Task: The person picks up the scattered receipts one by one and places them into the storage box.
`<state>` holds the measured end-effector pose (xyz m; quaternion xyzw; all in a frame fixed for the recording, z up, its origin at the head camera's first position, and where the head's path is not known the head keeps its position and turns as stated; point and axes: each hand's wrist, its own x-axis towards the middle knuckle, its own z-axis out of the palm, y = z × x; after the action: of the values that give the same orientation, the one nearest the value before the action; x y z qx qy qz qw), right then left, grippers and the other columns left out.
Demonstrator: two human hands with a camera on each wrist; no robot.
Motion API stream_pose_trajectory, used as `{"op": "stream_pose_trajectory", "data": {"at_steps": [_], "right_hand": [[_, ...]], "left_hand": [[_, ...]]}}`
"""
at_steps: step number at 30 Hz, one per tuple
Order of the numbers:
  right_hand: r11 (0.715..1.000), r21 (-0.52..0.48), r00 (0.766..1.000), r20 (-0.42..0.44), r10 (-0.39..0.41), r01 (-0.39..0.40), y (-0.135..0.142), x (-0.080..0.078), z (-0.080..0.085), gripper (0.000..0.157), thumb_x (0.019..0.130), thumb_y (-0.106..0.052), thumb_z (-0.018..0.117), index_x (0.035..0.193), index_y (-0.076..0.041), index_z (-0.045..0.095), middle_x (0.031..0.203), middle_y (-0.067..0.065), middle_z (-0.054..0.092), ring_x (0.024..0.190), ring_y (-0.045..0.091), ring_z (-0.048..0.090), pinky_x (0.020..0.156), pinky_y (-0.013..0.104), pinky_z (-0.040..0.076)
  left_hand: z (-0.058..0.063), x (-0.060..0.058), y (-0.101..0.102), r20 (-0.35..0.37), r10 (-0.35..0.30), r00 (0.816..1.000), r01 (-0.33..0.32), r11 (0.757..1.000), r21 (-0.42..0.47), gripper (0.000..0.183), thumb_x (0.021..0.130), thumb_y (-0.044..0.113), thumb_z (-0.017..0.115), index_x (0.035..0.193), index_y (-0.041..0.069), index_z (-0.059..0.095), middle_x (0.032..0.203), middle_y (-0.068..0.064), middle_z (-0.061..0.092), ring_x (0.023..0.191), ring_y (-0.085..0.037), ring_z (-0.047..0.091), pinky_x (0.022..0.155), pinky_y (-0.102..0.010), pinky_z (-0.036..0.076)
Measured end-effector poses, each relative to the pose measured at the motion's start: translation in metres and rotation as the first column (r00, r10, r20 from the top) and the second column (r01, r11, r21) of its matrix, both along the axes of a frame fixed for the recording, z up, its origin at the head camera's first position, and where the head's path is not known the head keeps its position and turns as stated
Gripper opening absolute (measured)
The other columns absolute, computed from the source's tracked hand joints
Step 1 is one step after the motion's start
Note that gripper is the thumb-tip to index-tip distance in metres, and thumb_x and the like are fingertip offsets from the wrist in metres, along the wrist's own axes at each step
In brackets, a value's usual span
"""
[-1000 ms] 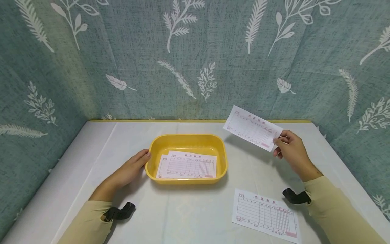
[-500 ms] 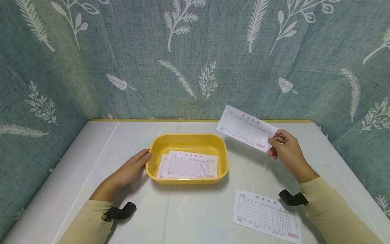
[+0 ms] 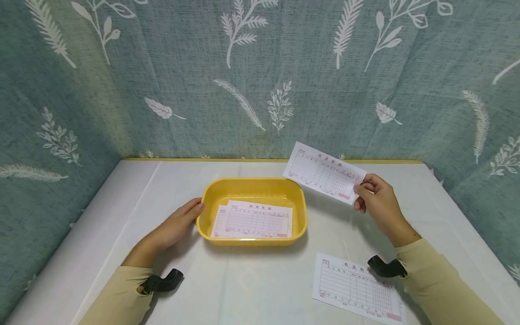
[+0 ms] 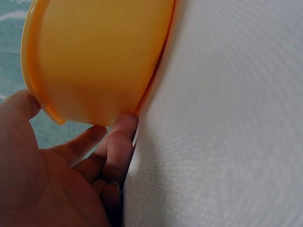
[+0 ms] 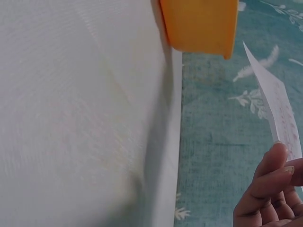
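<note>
A yellow plastic basin (image 3: 252,242) stands on the table with printed receipt slips (image 3: 257,221) lying overlapped inside. At its left end my left hand (image 3: 172,228) grips it, thumb on the rim and fingers against the outer wall low down, as the left wrist view shows. Raised off the table, a single receipt slip (image 3: 325,174) is pinched by its right end between the thumb and fingers of my right hand (image 3: 378,198). This slip slants, and its left end is close to the basin's back right corner in the head view. Another receipt slip (image 3: 353,289) lies flat on the table at the front right.
The table has a white cloth (image 3: 243,284), and a teal leaf-patterned curtain (image 3: 195,90) rises behind and at both sides. Each wrist carries a black camera mount (image 3: 162,282); the right forearm partly overlaps the flat slip.
The right hand has moved a little left, bringing its receipt slip toward the basin. The left hand keeps its grip on the basin, and the slips inside look the same.
</note>
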<state>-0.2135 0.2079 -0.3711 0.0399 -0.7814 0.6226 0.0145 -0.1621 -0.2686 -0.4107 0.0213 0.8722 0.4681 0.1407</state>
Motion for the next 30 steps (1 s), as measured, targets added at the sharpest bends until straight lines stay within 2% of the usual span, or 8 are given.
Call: {"op": "stream_pose_trajectory", "data": {"at_steps": [7,14,18,22,30], "right_hand": [[1.0,0.016,1.0,-0.001,0.006,-0.006,-0.007,-0.001,-0.006,0.014,0.101,-0.01,0.055,0.107,0.002,0.048,0.074,-0.009,0.059,0.051,0.011,0.057,0.047,0.025,0.047],[0.995,-0.099,0.999,-0.031,-0.008,0.005,-0.006,0.004,-0.005,0.01,0.1,-0.005,0.055,0.104,0.001,0.049,0.073,-0.007,0.06,0.048,0.012,0.056,0.045,0.024,0.044],[0.992,-0.123,0.999,-0.038,-0.002,-0.003,-0.007,0.005,-0.003,0.007,0.1,-0.006,0.055,0.102,-0.002,0.05,0.072,-0.006,0.061,0.048,0.012,0.057,0.045,0.024,0.044],[0.989,-0.148,0.999,-0.035,0.007,-0.013,-0.009,0.004,-0.001,0.005,0.1,-0.006,0.056,0.1,-0.005,0.051,0.07,-0.005,0.06,0.048,0.012,0.057,0.045,0.023,0.044],[0.996,-0.089,1.0,0.017,0.013,-0.011,-0.014,0.007,-0.006,0.009,0.101,-0.008,0.056,0.097,-0.006,0.048,0.072,-0.005,0.058,0.05,0.012,0.056,0.046,0.024,0.044]], "left_hand": [[-0.004,0.004,0.001,0.01,0.007,1.0,-0.007,1.0,-0.002,0.063,0.107,0.052,0.032,0.156,0.012,0.03,0.161,-0.017,0.033,0.152,-0.039,0.021,0.121,-0.064,0.013],[-0.002,0.003,0.004,-0.002,0.002,1.0,-0.002,1.0,0.0,0.063,0.107,0.052,0.033,0.156,0.013,0.032,0.161,-0.016,0.033,0.152,-0.04,0.02,0.121,-0.065,0.012],[0.001,0.002,0.003,-0.008,0.009,1.0,-0.009,1.0,-0.009,0.063,0.107,0.052,0.033,0.156,0.014,0.032,0.161,-0.016,0.033,0.152,-0.04,0.019,0.12,-0.066,0.012],[0.003,0.002,0.001,-0.017,0.009,1.0,-0.009,1.0,-0.007,0.062,0.107,0.051,0.033,0.156,0.013,0.031,0.159,-0.016,0.036,0.15,-0.039,0.024,0.12,-0.066,0.015],[0.001,0.0,-0.001,-0.017,-0.002,1.0,0.003,1.0,0.005,0.06,0.107,0.05,0.033,0.155,0.013,0.033,0.159,-0.017,0.036,0.151,-0.04,0.023,0.12,-0.067,0.014]]}}
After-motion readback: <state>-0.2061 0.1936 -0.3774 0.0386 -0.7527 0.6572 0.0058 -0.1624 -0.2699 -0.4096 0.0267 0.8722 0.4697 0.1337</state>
